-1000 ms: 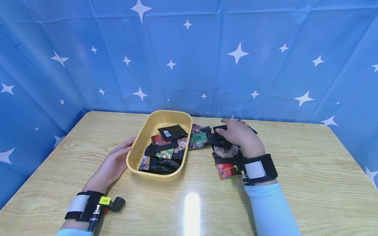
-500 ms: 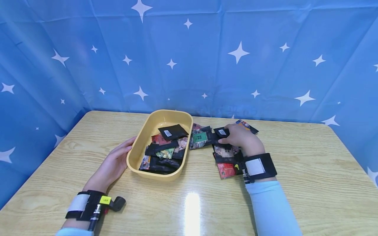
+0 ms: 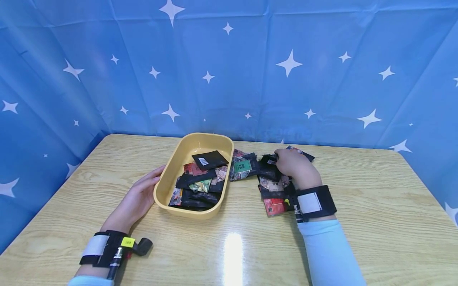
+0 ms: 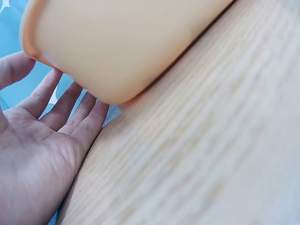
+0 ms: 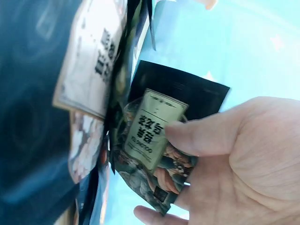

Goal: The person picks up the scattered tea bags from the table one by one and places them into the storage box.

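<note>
In the head view my left hand (image 3: 141,193) rests against the left side of a yellow plastic bin (image 3: 158,190). The left wrist view shows extended fingers (image 4: 56,110) touching the bin's outer wall. Black tea sachets (image 3: 196,180) with coloured labels lie inside. To the right of the bin, my right hand (image 3: 293,163) is over a loose pile and pinches a black tea sachet (image 5: 152,126). Its green label faces the right wrist camera, with the thumb on its front. Other sachets in the pile include one with a pinkish-beige label (image 3: 274,185).
A sachet with a green label (image 3: 243,167) lies by the bin's right wall. A red one (image 3: 274,206) is at the pile's near end, and another (image 3: 304,153) lies behind the right hand. The wooden table (image 3: 179,250) ends at a blue starry curtain (image 3: 229,79).
My right hand has come down onto the pile and taken hold of a black sachet, whose near end now looks lifted and tilted. The left hand and bin have stayed put.
</note>
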Action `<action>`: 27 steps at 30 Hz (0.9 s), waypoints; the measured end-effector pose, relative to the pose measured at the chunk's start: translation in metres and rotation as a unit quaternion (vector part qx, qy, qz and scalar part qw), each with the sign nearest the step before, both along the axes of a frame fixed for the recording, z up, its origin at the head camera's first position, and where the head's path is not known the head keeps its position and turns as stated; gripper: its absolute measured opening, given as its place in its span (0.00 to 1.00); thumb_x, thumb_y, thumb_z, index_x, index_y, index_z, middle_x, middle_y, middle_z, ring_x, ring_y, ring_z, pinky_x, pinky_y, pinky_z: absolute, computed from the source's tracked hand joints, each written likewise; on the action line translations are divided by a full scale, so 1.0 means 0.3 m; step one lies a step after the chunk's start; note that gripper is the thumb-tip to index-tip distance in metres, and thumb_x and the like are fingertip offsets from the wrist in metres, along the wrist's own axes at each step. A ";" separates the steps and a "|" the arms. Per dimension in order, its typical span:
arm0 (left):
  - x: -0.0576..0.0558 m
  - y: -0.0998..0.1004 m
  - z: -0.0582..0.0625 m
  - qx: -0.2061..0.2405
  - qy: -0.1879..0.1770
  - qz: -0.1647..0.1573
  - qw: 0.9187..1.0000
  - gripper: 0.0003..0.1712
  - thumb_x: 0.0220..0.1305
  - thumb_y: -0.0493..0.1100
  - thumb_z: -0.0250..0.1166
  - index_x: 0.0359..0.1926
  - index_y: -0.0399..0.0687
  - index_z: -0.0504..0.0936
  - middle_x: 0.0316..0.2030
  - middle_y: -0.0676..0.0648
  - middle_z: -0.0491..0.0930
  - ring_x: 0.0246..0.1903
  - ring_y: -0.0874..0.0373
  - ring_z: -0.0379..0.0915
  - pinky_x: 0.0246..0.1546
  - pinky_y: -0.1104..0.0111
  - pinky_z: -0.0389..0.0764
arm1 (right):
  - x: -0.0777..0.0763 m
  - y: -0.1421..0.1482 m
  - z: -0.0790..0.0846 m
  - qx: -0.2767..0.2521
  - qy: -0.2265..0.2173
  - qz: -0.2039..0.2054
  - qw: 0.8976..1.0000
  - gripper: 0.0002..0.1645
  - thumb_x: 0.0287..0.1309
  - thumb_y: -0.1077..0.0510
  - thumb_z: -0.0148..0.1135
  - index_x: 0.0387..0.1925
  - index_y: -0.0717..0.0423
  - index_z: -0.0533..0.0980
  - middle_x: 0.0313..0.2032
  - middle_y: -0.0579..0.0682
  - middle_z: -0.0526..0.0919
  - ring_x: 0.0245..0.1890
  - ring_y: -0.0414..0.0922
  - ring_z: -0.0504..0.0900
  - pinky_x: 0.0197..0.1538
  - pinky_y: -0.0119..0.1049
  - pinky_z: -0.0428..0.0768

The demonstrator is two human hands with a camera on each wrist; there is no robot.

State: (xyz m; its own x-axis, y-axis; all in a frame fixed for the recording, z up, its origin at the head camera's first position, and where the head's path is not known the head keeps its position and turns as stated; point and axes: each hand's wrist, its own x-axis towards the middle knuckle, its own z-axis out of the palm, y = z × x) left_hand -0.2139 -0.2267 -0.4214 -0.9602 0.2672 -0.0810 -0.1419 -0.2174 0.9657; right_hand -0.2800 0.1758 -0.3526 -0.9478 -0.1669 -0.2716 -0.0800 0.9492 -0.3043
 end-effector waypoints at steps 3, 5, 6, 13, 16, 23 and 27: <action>0.000 -0.001 -0.002 0.008 0.003 -0.001 1.000 0.32 0.78 0.43 0.46 0.77 0.40 0.51 0.65 0.54 0.64 0.60 0.68 0.67 0.59 0.76 0.69 | 0.004 0.001 0.011 -0.005 0.024 -0.015 1.000 0.27 0.71 0.67 0.37 0.68 0.67 0.65 0.59 0.66 0.75 0.45 0.56 0.77 0.47 0.49 0.74; 0.000 -0.003 -0.005 0.014 0.005 -0.001 1.000 0.30 0.78 0.42 0.46 0.77 0.43 0.54 0.63 0.56 0.66 0.59 0.68 0.68 0.59 0.76 0.70 | 0.005 0.006 0.020 -0.015 0.036 -0.029 0.999 0.27 0.71 0.67 0.37 0.68 0.66 0.66 0.58 0.65 0.75 0.43 0.55 0.76 0.44 0.48 0.74; 0.001 -0.003 -0.006 0.016 0.005 -0.002 1.000 0.29 0.78 0.42 0.46 0.76 0.44 0.56 0.63 0.57 0.67 0.59 0.68 0.68 0.59 0.75 0.70 | 0.004 0.010 0.024 -0.021 0.040 -0.034 0.998 0.28 0.71 0.67 0.36 0.69 0.65 0.65 0.59 0.65 0.74 0.43 0.56 0.76 0.43 0.49 0.74; 0.001 -0.003 -0.003 0.014 0.005 -0.001 1.000 0.30 0.79 0.43 0.46 0.77 0.43 0.54 0.63 0.56 0.66 0.60 0.68 0.68 0.59 0.76 0.70 | 0.021 0.009 0.057 -0.044 0.096 -0.043 0.994 0.30 0.69 0.68 0.39 0.71 0.64 0.63 0.65 0.66 0.70 0.61 0.63 0.71 0.57 0.59 0.74; 0.001 -0.001 0.002 0.009 0.005 -0.002 1.000 0.32 0.79 0.43 0.46 0.77 0.40 0.51 0.65 0.54 0.64 0.60 0.68 0.67 0.60 0.76 0.69 | 0.030 -0.015 0.075 -0.059 0.123 -0.043 0.990 0.29 0.69 0.69 0.38 0.70 0.63 0.65 0.62 0.65 0.73 0.53 0.61 0.76 0.49 0.55 0.77; 0.001 -0.002 0.002 0.007 0.007 -0.004 1.000 0.32 0.79 0.43 0.46 0.77 0.39 0.50 0.64 0.54 0.65 0.60 0.67 0.68 0.59 0.75 0.70 | 0.045 -0.105 0.082 -0.089 0.191 -0.022 0.977 0.24 0.73 0.67 0.43 0.67 0.63 0.69 0.60 0.63 0.75 0.48 0.58 0.79 0.37 0.47 0.78; 0.001 -0.002 -0.001 0.005 0.007 -0.003 1.000 0.32 0.79 0.42 0.46 0.77 0.37 0.49 0.64 0.54 0.65 0.60 0.68 0.68 0.59 0.75 0.70 | 0.063 -0.158 0.082 -0.075 0.227 0.005 0.971 0.23 0.72 0.67 0.47 0.65 0.63 0.72 0.63 0.61 0.73 0.62 0.59 0.72 0.55 0.52 0.78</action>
